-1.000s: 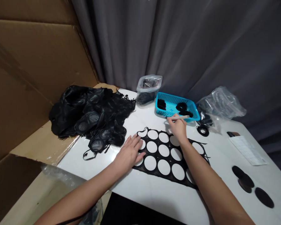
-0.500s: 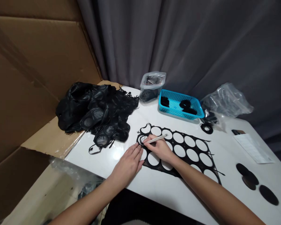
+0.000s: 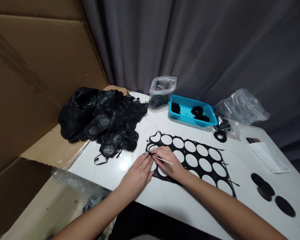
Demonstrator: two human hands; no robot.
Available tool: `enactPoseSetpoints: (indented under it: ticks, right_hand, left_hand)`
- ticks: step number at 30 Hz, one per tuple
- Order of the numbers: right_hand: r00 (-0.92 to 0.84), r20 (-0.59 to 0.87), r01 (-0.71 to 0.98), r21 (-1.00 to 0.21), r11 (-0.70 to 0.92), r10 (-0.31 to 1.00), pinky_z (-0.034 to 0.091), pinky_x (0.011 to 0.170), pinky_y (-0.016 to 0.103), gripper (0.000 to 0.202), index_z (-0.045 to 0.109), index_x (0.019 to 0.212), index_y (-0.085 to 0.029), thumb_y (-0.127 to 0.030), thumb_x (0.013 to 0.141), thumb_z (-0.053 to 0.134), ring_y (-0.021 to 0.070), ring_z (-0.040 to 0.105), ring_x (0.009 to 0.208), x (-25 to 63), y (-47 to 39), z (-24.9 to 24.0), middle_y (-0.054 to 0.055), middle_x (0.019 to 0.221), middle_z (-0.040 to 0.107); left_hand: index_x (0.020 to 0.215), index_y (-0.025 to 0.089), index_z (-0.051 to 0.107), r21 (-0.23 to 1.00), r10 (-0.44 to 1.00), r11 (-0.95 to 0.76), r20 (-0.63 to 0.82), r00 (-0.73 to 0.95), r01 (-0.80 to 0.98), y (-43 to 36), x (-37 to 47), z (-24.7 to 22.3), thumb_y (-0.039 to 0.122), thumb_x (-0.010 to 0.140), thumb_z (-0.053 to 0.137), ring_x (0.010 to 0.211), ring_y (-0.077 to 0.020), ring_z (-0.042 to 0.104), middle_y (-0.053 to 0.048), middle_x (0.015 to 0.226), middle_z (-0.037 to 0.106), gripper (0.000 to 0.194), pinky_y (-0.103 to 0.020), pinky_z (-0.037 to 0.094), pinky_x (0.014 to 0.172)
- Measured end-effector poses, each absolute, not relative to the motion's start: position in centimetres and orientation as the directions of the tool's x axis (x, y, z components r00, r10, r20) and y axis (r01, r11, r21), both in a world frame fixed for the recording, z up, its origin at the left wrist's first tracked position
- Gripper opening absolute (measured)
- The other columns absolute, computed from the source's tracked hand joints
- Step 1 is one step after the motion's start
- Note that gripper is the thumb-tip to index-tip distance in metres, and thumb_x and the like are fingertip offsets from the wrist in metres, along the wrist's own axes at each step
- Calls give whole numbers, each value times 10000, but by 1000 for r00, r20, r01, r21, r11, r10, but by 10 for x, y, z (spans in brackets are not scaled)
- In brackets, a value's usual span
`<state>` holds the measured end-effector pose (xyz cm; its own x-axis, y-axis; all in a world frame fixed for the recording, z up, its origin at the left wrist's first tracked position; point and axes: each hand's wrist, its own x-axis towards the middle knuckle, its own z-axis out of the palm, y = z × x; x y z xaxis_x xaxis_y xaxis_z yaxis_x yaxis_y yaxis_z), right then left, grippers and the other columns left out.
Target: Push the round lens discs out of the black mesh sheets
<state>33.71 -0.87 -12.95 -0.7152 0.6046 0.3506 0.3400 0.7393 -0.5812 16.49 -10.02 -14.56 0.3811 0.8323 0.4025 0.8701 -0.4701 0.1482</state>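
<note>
A black sheet with rows of round holes [image 3: 185, 144] lies flat on the white table. My left hand [image 3: 140, 168] rests palm down with its fingers stretched over the sheet's left edge. In my right hand [image 3: 168, 160] is a thin white pen-like tool [image 3: 163, 160], pinched between thumb and fingers. Its tip end is by a hole near the sheet's left end, close to my left fingertips. A loose-looking black strip curves inside that hole; whether the tool touches it I cannot tell.
Left of the sheet lies a heap of black pieces [image 3: 102, 116] beside a large cardboard box [image 3: 35, 73]. Behind stand a clear bag [image 3: 162, 91] and a blue basket [image 3: 193, 115] holding black pieces. Rightward are a plastic bag [image 3: 242, 106], black ring [image 3: 220, 136], paper [image 3: 267, 158] and black discs [image 3: 285, 206].
My right hand has turned and shifted slightly, so the white tool now slopes down to the right instead of up. My left hand stays in place.
</note>
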Motion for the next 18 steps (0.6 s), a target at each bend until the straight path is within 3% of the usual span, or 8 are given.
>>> enactPoseSetpoints:
  ticks: [3,6,8,11,13,18]
  right_hand:
    - [-791,370,340,-395,853,487,376,883,397,133,575,976,-161,-162,973,442,228,579,1017,337,4,-132,102,1080,671]
    - [-650,392,557,-337,759,651,369,826,381,169,557,844,-157,-160,942,420,232,579,900,348,43,-125,105,916,664]
    - [-404,425,679,-454,577,810,382,746,343,165,544,811,-166,-227,932,450,210,572,785,365,74,-116,87,857,653]
    - [-150,406,697,-603,388,901,384,688,311,167,546,793,-175,-300,898,507,202,583,750,395,97,-102,64,855,664]
    - [-157,329,680,-648,344,931,392,696,307,187,571,794,-177,-335,888,536,203,593,763,407,90,-98,55,855,674]
    - [-425,23,553,-785,279,905,429,783,291,179,601,807,-186,-336,899,567,173,612,842,401,31,-103,17,900,680]
  left_hand:
    - [1282,13,590,149,825,-480,413,386,865,-100,164,-146,234,980,477,1279,-283,515,-145,1293,602,391,-422,393,1129]
    - [1256,21,604,155,816,-489,429,388,858,-100,162,-144,218,965,497,1267,-290,517,-141,1273,610,368,-431,415,1105]
    - [1263,31,597,169,816,-490,433,382,855,-100,160,-141,214,953,520,1269,-288,511,-136,1285,603,368,-431,426,1093]
    - [1240,59,603,207,830,-473,431,354,856,-99,161,-135,225,935,563,1250,-285,512,-117,1260,611,349,-442,430,1083]
    - [1216,74,612,233,845,-452,422,329,861,-97,166,-130,228,931,576,1223,-280,518,-108,1226,617,325,-450,415,1094]
    - [1321,52,550,220,834,-488,403,377,844,-90,191,-128,243,906,616,1273,-293,476,-137,1319,556,461,-435,398,1111]
